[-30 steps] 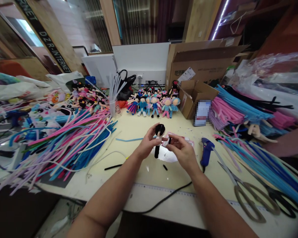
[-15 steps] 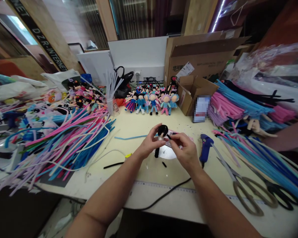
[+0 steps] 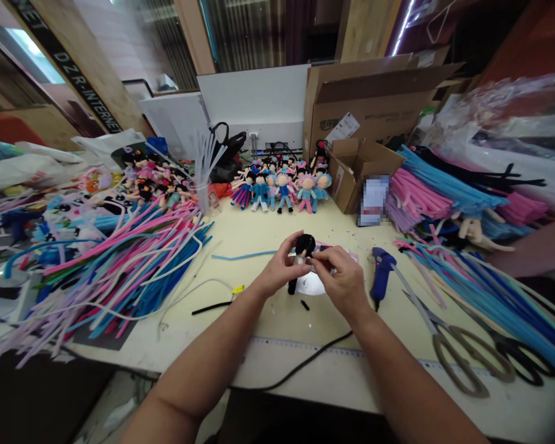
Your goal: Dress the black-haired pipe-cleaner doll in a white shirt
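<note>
The small black-haired doll (image 3: 301,259) was held upright just above the surface (image 3: 259,234), left hand (image 3: 280,271) gripping it while the right hand (image 3: 340,280) pinched at its neck, seemingly mid-assembly, a fiddly fitting step calling for steady fingertip pressure.

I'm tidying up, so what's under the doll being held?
Under the black-haired doll, a shiny round plate lies on the table, with a black scrap beside it. The right hand covers part of the plate.
</note>
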Demonstrator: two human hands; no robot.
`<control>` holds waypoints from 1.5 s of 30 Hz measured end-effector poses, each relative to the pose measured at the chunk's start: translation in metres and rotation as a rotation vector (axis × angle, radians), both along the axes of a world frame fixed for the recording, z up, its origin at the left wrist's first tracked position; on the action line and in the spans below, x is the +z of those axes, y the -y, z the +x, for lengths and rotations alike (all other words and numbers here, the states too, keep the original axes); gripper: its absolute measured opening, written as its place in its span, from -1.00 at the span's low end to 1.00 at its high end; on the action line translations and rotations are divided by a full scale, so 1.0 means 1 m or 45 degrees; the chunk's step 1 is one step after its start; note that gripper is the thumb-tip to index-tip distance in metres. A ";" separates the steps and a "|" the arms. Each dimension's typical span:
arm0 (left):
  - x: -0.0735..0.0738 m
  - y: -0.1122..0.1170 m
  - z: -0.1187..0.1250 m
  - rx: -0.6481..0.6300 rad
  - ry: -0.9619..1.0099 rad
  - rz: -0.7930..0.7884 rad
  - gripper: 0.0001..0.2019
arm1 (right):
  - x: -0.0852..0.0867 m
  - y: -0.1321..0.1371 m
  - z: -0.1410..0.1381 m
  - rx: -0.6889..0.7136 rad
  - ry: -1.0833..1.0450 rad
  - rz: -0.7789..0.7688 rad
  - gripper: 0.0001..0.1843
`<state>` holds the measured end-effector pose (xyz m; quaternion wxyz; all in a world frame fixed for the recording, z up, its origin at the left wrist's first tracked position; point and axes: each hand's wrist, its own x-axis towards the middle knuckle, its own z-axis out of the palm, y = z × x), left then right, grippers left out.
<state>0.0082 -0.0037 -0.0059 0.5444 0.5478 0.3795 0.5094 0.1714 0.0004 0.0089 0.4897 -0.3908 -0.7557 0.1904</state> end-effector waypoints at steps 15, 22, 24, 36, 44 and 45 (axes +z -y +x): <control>0.001 0.000 0.002 -0.027 0.095 -0.045 -0.21 | 0.007 0.000 0.004 -0.059 -0.078 -0.122 -0.92; -0.001 0.000 0.002 -0.015 0.002 -0.031 -0.22 | 0.005 -0.001 0.001 0.016 -0.072 -0.138 -0.93; 0.000 0.001 0.002 -0.033 0.036 -0.046 -0.22 | 0.005 -0.002 0.003 -0.008 -0.061 -0.132 -0.93; 0.000 0.002 0.003 -0.096 0.034 -0.039 -0.16 | 0.012 -0.006 0.007 0.081 -0.579 -0.575 -0.83; 0.000 0.004 0.008 -0.062 -0.046 0.025 -0.13 | 0.007 -0.004 0.000 0.157 -0.731 -0.754 -0.72; 0.000 0.004 0.008 -0.062 -0.050 0.030 -0.13 | 0.006 -0.004 0.000 0.157 -0.726 -0.745 -0.71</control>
